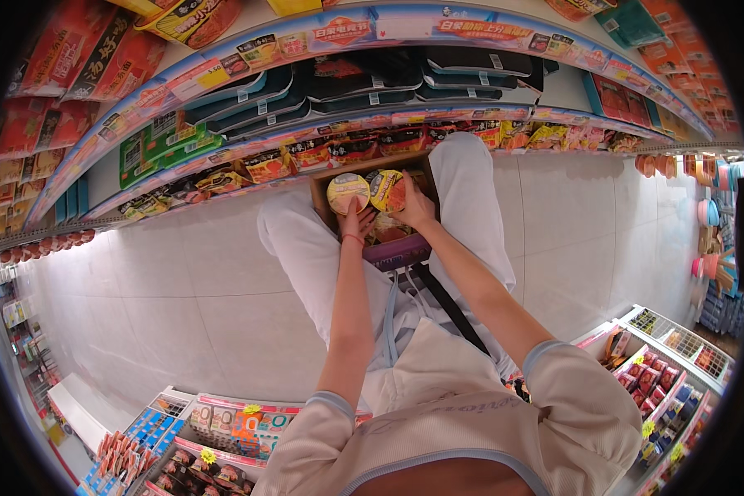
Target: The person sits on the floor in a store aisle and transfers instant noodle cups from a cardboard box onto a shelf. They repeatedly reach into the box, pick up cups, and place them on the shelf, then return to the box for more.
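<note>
Between the person's knees sits an open cardboard box (pixel 397 253) with a purple front side. My left hand (pixel 354 224) holds a round instant noodle cup with a pale yellow lid (pixel 348 193), its fingers on the lid's near edge. Right beside it, my right hand (pixel 416 204) grips a second noodle cup with a yellow and red lid (pixel 387 190) by its right side. Both cups are at the top of the box. Beneath my hands, more packaged food (pixel 389 228) lies in the box, partly hidden.
Close ahead, a store shelf (pixel 322 127) carries bagged noodles (pixel 270 166) low down and dark flat packs (pixel 359 80) above. Bins of packaged goods (pixel 651 378) stand behind on the right, others (pixel 223 428) on the left. Grey tiled floor (pixel 235 266) shows at both sides.
</note>
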`<state>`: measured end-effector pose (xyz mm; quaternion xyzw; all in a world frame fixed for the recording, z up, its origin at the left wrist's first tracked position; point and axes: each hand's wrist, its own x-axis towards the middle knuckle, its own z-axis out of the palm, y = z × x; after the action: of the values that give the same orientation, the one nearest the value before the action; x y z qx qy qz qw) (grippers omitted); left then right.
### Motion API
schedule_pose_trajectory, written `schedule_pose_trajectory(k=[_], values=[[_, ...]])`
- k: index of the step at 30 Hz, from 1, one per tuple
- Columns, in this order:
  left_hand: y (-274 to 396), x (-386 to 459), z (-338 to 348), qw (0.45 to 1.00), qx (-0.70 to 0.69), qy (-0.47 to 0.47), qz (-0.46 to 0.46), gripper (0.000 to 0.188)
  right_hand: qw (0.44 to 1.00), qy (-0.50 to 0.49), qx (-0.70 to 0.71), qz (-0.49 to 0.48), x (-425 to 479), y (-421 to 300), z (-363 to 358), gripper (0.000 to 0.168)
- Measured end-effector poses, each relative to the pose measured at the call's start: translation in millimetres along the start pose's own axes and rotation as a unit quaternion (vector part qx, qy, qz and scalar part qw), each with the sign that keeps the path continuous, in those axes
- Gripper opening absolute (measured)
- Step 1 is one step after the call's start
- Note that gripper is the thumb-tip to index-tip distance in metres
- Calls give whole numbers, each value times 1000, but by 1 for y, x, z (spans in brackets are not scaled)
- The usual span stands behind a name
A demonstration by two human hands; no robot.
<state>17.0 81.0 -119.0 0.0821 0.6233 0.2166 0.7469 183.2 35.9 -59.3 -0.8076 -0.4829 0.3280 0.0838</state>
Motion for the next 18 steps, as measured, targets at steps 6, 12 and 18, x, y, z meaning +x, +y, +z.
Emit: schedule_pose_trajectory(k=[6, 12, 18], values=[[-12, 5, 17, 989, 85, -92, -74, 63, 999, 41, 34, 2, 4, -2, 5, 95], [-19, 17, 13, 993, 56, -80, -68, 64, 999, 35, 25, 0, 2, -1, 12, 96], [-15, 8, 17, 995, 52, -77, -41, 69, 994, 26, 56, -86, -1, 2, 16, 101]])
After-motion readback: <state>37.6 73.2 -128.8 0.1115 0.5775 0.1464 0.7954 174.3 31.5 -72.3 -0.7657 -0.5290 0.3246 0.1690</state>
